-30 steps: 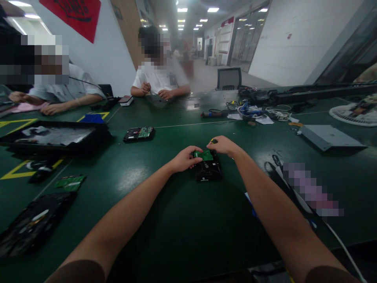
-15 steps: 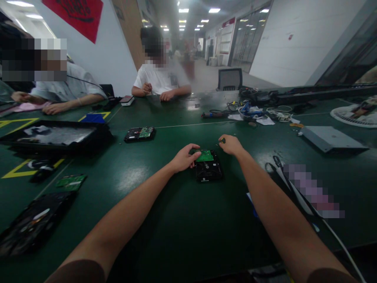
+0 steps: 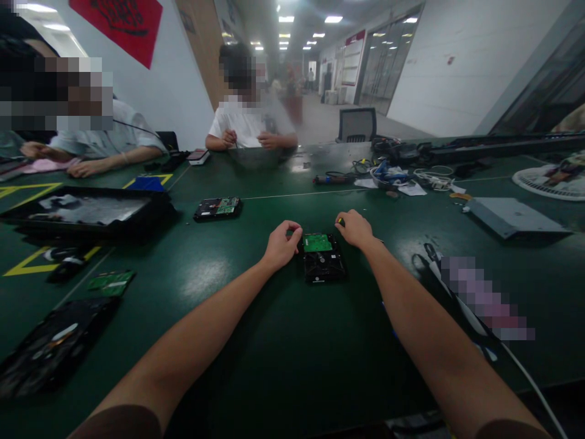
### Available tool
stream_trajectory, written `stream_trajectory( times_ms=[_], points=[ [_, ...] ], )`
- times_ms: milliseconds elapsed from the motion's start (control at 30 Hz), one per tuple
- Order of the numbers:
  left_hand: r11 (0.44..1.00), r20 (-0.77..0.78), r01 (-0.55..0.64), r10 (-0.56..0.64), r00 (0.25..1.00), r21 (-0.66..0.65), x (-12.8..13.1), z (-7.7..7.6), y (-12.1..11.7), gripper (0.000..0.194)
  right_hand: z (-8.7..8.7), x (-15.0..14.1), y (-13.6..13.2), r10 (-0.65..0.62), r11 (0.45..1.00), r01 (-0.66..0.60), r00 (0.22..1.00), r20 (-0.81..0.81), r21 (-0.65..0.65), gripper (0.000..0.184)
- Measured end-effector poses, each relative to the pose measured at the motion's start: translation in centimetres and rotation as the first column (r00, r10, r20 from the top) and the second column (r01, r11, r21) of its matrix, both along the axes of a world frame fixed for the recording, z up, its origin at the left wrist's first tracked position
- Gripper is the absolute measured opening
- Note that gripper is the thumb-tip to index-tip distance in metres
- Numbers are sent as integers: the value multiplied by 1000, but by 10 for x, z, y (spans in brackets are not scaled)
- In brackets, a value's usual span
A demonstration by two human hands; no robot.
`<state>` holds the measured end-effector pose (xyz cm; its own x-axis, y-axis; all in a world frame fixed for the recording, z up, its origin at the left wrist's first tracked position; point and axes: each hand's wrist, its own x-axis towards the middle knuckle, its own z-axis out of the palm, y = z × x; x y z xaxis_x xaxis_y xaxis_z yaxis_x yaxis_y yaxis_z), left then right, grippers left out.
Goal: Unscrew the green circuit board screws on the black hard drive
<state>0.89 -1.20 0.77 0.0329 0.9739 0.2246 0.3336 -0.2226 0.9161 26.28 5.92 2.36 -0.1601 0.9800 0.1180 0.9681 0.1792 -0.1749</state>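
A hard drive (image 3: 323,267) lies on the green table in front of me, its green circuit board (image 3: 317,242) facing up at the far end. My left hand (image 3: 281,244) is beside the drive's far left edge, thumb and fingertips curled into a pinch; whatever may be between them is too small to make out. Just past the far right corner, my right hand (image 3: 355,228) is closed around a small yellow-and-black tool, apparently a screwdriver (image 3: 340,221), mostly hidden by the fingers.
Another hard drive (image 3: 218,208) lies farther left. A black tray (image 3: 86,213), a loose circuit board (image 3: 111,281) and a dark opened device (image 3: 50,347) occupy the left side. To the right are a grey metal box (image 3: 516,216) and cables (image 3: 388,174). Two people sit across the table.
My left hand has drawn off the circuit board to the left, its fingers curling into a pinch. My right hand has shifted slightly left with the screwdriver. The drive stays put.
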Motion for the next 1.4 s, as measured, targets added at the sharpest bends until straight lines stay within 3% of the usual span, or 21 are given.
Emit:
stream_trajectory(
  times_ms=[400, 633, 767, 1100, 1267, 1400],
  points=[
    [1000, -18, 21, -22, 1000, -17, -1, -2, 0, 21, 7, 1, -2, 1, 1000, -1, 1000, 2, 9, 22],
    [999, 43, -7, 8, 999, -32, 0, -9, 6, 23, 11, 11, 2, -196, 981, 196, 980, 24, 2, 30],
    [1000, 119, 3, 0, 993, -26, 0, -9, 6, 25, 6, 11, 4, -136, 991, 136, 991, 6, -11, 27],
    [994, 36, 5, -1, 999, -106, -2, -3, 3, 53, -1, 21, 13, -69, 997, 70, 995, -73, 17, 23],
    [991, 72, 35, -26, 997, -129, 0, -3, 1, 67, 8, 31, 17, -157, 985, 163, 982, -108, 52, 20],
    [992, 103, 42, -30, 994, -119, 2, -2, -1, 75, 9, 30, 15, -244, 970, 242, 968, -55, -32, 23]
  ],
)
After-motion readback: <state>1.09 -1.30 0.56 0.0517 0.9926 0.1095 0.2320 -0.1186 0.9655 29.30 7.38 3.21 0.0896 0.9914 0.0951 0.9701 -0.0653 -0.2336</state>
